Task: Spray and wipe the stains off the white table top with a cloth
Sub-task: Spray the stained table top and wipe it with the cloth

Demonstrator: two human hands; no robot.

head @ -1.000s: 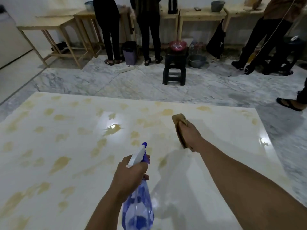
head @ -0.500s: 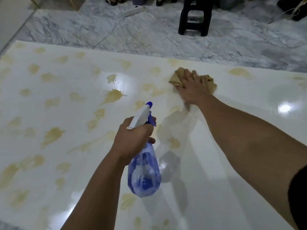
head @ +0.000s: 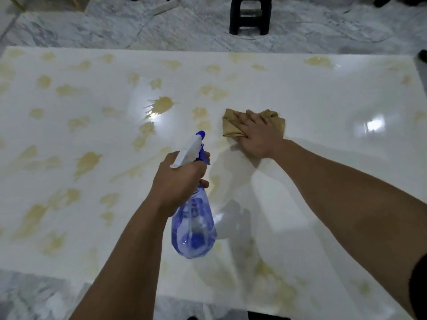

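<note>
The glossy white table top [head: 323, 107] carries many yellowish stains, among them a large splat [head: 161, 105] left of centre. My left hand [head: 180, 179] grips a blue translucent spray bottle [head: 194, 229] with a white and blue trigger head, held above the table's near middle with the nozzle pointing away. My right hand [head: 256, 135] presses flat on a tan cloth [head: 231, 125] lying on the table's middle. The surface under and right of my right arm looks free of stains.
A black plastic stool [head: 250, 16] stands on the grey marble floor [head: 92, 26] beyond the table's far edge. A white power strip [head: 165, 8] lies on the floor at the back. A dark shoe tip shows at the far right edge.
My view has tilted further down, so the people and benches at the back have dropped out. My right hand with the cloth went from raised to flat on the table, then slid nearer.
</note>
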